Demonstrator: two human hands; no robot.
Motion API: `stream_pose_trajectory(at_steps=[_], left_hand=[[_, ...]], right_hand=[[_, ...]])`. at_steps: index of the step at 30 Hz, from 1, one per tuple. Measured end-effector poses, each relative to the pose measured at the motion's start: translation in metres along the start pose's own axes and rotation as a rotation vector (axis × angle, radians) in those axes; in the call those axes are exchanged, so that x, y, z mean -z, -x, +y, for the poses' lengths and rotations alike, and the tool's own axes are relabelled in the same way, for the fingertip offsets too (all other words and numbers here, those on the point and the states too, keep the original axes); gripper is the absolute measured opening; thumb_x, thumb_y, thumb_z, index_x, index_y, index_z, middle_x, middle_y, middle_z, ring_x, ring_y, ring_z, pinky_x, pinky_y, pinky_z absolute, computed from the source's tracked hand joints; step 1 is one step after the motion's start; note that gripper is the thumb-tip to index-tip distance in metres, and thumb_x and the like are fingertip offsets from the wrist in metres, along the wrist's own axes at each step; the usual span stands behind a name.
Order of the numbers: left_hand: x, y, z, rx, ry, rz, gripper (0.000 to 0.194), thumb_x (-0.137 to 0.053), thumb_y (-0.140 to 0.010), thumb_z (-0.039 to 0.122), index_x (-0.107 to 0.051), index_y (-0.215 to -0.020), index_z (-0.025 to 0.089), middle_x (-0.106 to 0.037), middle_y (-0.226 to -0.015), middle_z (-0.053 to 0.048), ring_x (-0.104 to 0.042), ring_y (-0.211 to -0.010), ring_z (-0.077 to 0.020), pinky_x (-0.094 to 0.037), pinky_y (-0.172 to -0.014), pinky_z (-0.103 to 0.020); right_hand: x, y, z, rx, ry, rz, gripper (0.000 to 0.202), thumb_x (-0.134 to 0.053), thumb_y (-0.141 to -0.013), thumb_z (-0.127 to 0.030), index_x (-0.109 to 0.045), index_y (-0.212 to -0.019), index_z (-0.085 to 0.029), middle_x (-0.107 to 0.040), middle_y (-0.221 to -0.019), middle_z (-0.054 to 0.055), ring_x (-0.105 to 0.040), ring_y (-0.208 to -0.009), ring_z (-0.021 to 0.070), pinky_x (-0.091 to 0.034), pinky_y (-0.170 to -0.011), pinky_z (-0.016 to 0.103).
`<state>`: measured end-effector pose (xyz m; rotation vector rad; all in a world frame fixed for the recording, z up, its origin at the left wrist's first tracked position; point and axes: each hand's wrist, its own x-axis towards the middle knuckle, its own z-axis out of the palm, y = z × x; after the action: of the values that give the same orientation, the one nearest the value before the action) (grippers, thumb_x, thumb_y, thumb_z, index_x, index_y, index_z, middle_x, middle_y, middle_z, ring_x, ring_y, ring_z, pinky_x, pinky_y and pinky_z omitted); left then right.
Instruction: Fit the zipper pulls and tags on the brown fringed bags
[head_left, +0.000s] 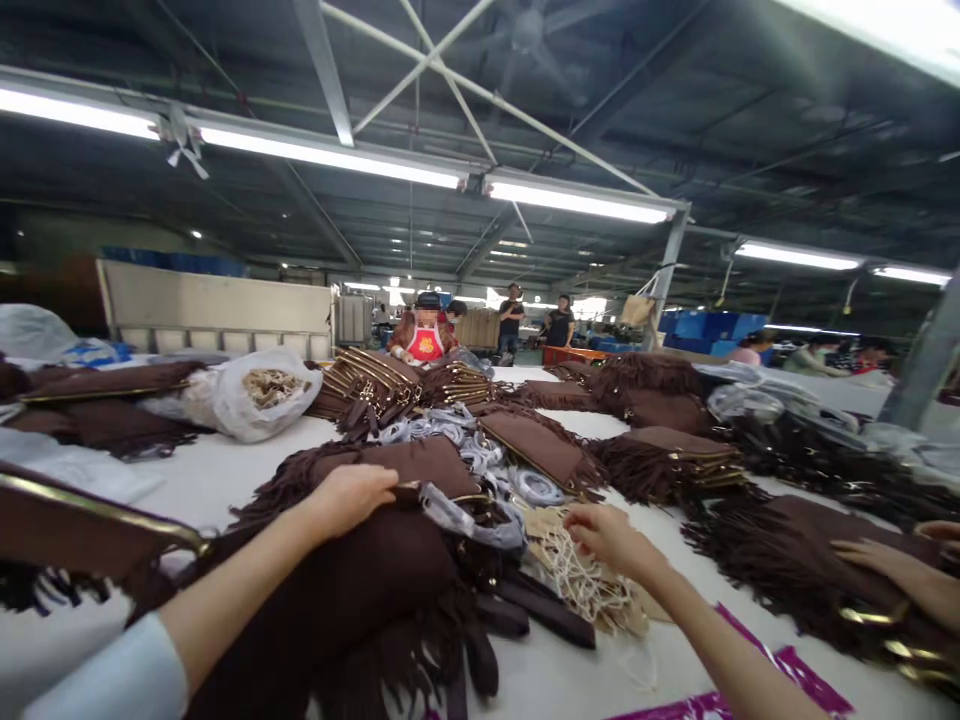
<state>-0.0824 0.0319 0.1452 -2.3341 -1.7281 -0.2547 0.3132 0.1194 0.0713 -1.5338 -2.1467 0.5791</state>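
A brown fringed bag [375,565] lies on the pile in front of me. My left hand [354,502] is closed on its upper edge, fingertips beside a plastic-wrapped ring or handle [476,520]. My right hand [609,538] hovers over a heap of beige tags with white strings [581,580], its fingers loosely bent and apart, with nothing visible in them. Dark straps [540,605] hang out of the pile between my hands. Behind it sits another brown bag [540,445] with a gold zip, next to a plastic-wrapped coil [536,487].
A co-worker's hands [892,565] rest on a fringed bag [810,540] at right. A plastic bag of tags [262,395] stands back left. Stacked bags [664,455] and wrapped straps [787,425] cover the right side. Purple packaging [802,675] lies near the front. Across the table sits a person [426,335].
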Motion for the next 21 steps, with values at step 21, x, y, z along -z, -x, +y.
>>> stream_pose_trajectory(at_steps=[21], left_hand=[[-0.055,0.017,0.037,0.323,0.221,0.221,0.031,-0.057,-0.095,0.042,-0.058,-0.118,0.022,-0.057,-0.123,-0.009,-0.056,-0.108,-0.0237,-0.048,-0.095,-0.043]], right_hand=[[-0.056,-0.047,0.019,0.134,0.621,-0.042,0.033,-0.040,-0.085,-0.030,-0.072,-0.082,-0.025,-0.073,-0.094,0.011,-0.068,-0.097,0.0348,-0.050,-0.085,0.046]])
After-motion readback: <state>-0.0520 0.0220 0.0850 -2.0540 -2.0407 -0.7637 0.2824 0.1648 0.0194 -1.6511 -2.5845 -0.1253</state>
